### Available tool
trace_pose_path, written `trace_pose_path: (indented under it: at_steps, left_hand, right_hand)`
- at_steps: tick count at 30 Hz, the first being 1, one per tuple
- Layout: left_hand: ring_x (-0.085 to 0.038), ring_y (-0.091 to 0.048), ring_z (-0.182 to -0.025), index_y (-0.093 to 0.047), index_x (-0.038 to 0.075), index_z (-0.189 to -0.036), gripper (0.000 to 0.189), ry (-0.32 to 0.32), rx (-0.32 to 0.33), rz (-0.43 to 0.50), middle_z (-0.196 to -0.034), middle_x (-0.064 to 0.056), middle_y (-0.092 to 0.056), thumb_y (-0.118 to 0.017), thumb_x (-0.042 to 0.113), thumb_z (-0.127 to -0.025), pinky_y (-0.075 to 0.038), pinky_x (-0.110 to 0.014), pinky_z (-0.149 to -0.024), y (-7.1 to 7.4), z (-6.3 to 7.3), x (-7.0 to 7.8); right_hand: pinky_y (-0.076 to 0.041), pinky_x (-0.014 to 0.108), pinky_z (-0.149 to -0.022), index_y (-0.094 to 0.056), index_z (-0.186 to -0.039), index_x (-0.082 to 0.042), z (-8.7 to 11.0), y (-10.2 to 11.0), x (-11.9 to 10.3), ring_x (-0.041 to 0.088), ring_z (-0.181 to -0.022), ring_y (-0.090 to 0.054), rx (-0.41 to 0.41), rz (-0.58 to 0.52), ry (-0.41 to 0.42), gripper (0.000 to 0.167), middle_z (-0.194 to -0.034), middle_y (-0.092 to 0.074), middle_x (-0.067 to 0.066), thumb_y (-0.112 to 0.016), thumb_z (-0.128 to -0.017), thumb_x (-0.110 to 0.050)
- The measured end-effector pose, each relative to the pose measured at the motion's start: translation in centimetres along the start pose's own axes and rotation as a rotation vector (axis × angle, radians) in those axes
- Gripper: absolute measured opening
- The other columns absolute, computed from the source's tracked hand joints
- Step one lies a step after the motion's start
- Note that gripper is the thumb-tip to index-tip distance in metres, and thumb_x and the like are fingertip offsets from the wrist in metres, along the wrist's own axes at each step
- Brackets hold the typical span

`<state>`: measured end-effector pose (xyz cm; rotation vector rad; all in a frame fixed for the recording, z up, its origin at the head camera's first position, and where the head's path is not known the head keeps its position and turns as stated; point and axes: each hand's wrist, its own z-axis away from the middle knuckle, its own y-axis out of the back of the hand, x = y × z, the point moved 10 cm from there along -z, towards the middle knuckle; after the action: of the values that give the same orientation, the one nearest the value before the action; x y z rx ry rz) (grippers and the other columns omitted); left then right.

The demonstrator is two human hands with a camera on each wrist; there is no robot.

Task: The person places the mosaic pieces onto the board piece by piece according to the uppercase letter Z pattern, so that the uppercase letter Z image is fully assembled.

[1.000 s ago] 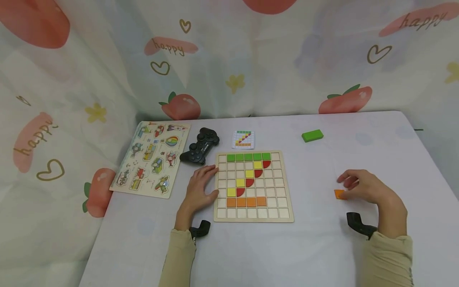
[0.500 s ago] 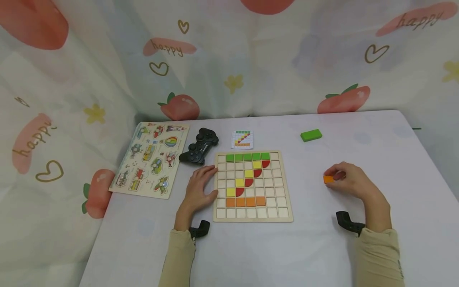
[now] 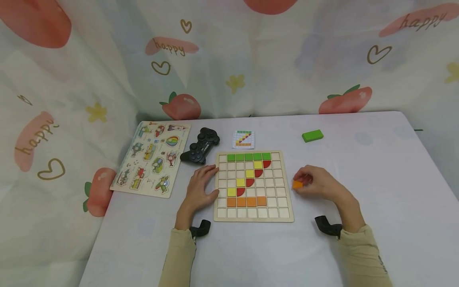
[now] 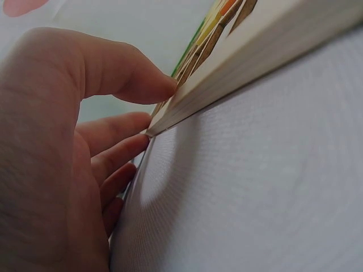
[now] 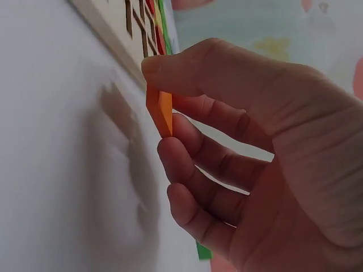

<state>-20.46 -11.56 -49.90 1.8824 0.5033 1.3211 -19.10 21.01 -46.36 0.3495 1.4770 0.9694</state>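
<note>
A wooden grid board (image 3: 255,219) lies in the middle of the table. Green tiles line its top row, yellow squares and red quarter-round tiles step down a diagonal, and orange squares sit in a lower row. My left hand (image 3: 199,190) rests at the board's left edge, its thumb and fingertips touching the rim (image 4: 198,93) in the left wrist view. Just right of the board, my right hand (image 3: 317,183) pinches an orange square tile (image 5: 160,111) between thumb and fingers, off the table. The head view shows this orange tile partly covered by the fingers.
A small pattern card (image 3: 243,140) lies behind the board. To its left are a black game controller (image 3: 201,146) and a picture puzzle board (image 3: 150,159). A green block (image 3: 312,136) lies at the back right. A printed curtain (image 3: 272,59) hangs behind the table.
My right hand has picked the orange tile off the table at the right and carried it left, close to the board's right edge. My left hand stays at the board.
</note>
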Motion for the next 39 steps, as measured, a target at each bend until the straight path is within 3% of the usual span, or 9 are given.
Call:
trace_pose_path:
  at_steps: [6,11,26,39]
  left_hand:
    - [-0.029,-0.036,-0.136,-0.055,0.012,-0.14,0.068,-0.009,0.008,0.001,-0.147,-0.007,-0.047,-0.063,0.027,-0.074,-0.029,-0.051,-0.111,0.1,-0.1,0.3]
    - [-0.029,-0.036,-0.136,-0.056,0.011,-0.139,0.069,-0.014,0.009,0.007,-0.146,-0.007,-0.047,-0.064,0.027,-0.073,-0.029,-0.051,-0.11,0.1,-0.1,0.4]
    - [-0.027,-0.035,-0.137,-0.055,0.013,-0.141,0.069,0.015,-0.01,-0.009,-0.148,-0.005,-0.046,-0.064,0.028,-0.074,-0.028,-0.049,-0.112,-0.1,0.0,0.0]
    - [-0.028,-0.036,-0.136,-0.056,0.012,-0.14,0.068,0.0,0.003,-0.001,-0.147,-0.006,-0.046,-0.064,0.027,-0.073,-0.029,-0.051,-0.111,0.0,0.1,0.2]
  right_hand:
    - [-0.048,0.027,-0.068,-0.067,-0.09,-0.009,-1.0,-4.3,-4.8,0.015,-0.077,-0.053,-0.135,-0.027,0.094,0.022,-0.084,-0.059,-0.003,-0.08,-0.072,-0.007]
    - [-0.048,0.028,-0.069,-0.067,-0.09,-0.011,-1.1,-6.2,-6.2,0.015,-0.078,-0.052,-0.203,0.006,0.087,0.021,-0.084,-0.058,-0.003,-0.081,-0.073,-0.008]
    - [-0.048,0.027,-0.069,-0.068,-0.086,-0.012,-1.1,-6.5,-6.3,0.013,-0.076,-0.053,-0.203,0.017,0.11,0.021,-0.083,-0.059,-0.004,-0.084,-0.072,-0.009]
    - [-0.047,0.025,-0.065,-0.075,-0.081,-0.014,-1.1,-6.3,-6.3,0.011,-0.074,-0.053,-0.178,0.0,0.132,0.013,-0.083,-0.061,-0.006,-0.085,-0.073,-0.011]
